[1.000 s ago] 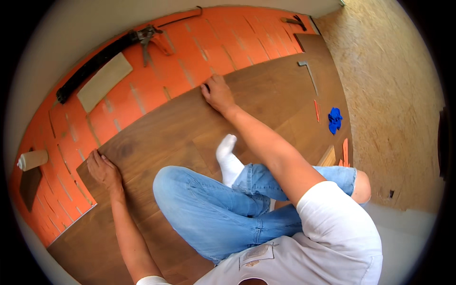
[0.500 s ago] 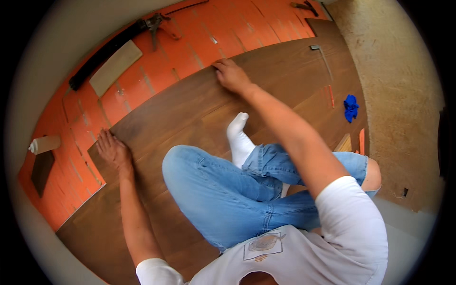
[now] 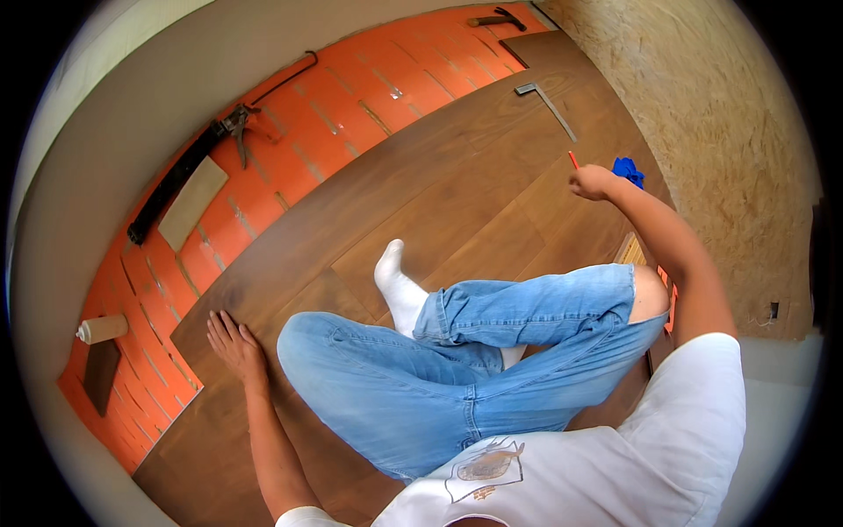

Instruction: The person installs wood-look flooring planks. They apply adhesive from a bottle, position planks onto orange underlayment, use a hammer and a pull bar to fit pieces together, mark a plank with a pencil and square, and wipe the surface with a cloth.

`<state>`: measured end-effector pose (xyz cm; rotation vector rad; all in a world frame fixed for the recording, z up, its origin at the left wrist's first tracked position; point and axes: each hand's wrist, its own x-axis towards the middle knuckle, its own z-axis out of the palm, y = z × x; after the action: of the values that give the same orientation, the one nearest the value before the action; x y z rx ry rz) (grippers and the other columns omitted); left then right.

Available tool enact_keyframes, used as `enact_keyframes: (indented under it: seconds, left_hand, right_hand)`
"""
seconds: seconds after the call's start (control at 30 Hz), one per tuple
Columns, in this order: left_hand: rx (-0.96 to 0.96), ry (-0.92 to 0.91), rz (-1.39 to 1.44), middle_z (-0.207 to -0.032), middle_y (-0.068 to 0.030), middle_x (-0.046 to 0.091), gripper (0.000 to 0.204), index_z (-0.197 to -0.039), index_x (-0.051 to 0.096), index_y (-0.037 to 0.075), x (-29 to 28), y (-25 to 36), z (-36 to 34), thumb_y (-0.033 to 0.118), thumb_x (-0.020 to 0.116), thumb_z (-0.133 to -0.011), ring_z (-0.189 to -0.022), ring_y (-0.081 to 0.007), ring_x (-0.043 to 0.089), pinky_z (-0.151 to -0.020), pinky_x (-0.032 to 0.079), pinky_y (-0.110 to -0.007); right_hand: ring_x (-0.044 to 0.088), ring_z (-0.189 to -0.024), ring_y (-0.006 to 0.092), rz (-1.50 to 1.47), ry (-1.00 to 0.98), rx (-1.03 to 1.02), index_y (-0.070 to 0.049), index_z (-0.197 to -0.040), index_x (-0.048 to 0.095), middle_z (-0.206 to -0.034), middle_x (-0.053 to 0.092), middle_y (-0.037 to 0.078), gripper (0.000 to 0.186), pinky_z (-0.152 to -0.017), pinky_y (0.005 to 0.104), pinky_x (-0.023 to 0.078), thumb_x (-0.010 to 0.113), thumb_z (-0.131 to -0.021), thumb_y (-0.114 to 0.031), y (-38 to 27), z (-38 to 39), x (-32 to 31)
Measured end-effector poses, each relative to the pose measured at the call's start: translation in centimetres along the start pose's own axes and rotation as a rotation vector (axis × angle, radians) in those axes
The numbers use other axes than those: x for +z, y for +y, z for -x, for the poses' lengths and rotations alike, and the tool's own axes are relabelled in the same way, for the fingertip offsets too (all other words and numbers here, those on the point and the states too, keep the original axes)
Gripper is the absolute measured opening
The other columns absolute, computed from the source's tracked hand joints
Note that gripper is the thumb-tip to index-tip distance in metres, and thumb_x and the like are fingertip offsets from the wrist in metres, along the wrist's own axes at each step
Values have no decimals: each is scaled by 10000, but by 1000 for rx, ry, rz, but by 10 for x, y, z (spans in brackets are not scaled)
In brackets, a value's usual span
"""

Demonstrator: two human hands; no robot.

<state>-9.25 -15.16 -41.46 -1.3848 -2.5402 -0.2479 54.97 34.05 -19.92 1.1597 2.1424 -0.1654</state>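
My left hand (image 3: 237,350) lies flat with fingers spread on a brown wood floorboard (image 3: 263,263), near the board's left end. That board borders the orange underlayment (image 3: 342,97). Over at the right, my right hand (image 3: 594,182) is closed on a slim red pencil (image 3: 572,159), whose far end sticks out beyond the fingers. The rest of the pencil is hidden by the hand. A try square (image 3: 551,110) rests on the boards just beyond it. Crumpled blue cloth or gloves (image 3: 628,172) lie beside my right wrist.
On the underlayment lie a black caulking gun (image 3: 180,180), a pale flat block (image 3: 193,204), a white bottle (image 3: 103,328), a dark board piece (image 3: 101,378), a black bar (image 3: 285,77) and a hammer (image 3: 499,19). A chipboard panel (image 3: 702,158) stands at right.
My right hand has left the board's far edge and moved right to the pencil, closing on it. My left hand stays near the board's left end. The view has shifted.
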Motion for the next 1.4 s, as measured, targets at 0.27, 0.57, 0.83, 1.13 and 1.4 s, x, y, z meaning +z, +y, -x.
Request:
enact_keyframes:
  seconds: [0.27, 0.57, 0.83, 1.13, 1.4]
  left_hand:
    - [-34, -93, 626, -1563, -231, 404, 508, -1488, 433, -32, -61, 89, 5, 196, 527, -1044, -1420, -373, 414, -1181, 321, -474]
    - [358, -381, 844, -1522, -219, 441, 488, -1466, 457, -32, -127, 279, -11, 182, 542, -1036, -1380, -353, 451, -1148, 354, -456]
    - [687, -598, 783, -1486, -209, 474, 471, -1447, 478, -32, -168, 408, -26, 169, 554, -1028, -1344, -335, 483, -1118, 383, -440]
    - [813, -660, 584, -1445, -197, 511, 452, -1425, 501, -33, -143, 521, -58, 155, 568, -1020, -1304, -314, 520, -1085, 415, -422]
    - [867, -755, 291, -1409, -187, 544, 435, -1406, 522, -33, -99, 604, -89, 142, 581, -1012, -1269, -296, 552, -1055, 444, -406]
  right_hand:
    - [689, -1028, 391, -423, 185, 234, -48, -1112, 730, -1108, 725, 212, 307, -911, 472, 540, 621, -919, -261, 61, 158, 190]
    - [686, -951, 338, -521, 912, 728, -49, -1094, 694, -1016, 726, 148, 206, -862, 442, 551, 627, -933, -158, -20, 303, 349]
    - [712, -972, 298, -1902, 1211, 1583, -15, -1175, 633, -1125, 723, 171, 249, -749, 404, 603, 611, -1008, -198, 42, 380, 545]
    - [605, -1192, 378, -2745, 2006, 1480, 43, -1478, 331, -1521, 366, 302, 644, -1018, 465, 564, 664, -992, -217, 139, 330, 541]
    - [661, -1095, 339, -2716, 1948, 1536, -63, -1387, 446, -1377, 522, 231, 546, -929, 425, 593, 619, -1014, -423, 109, 333, 535]
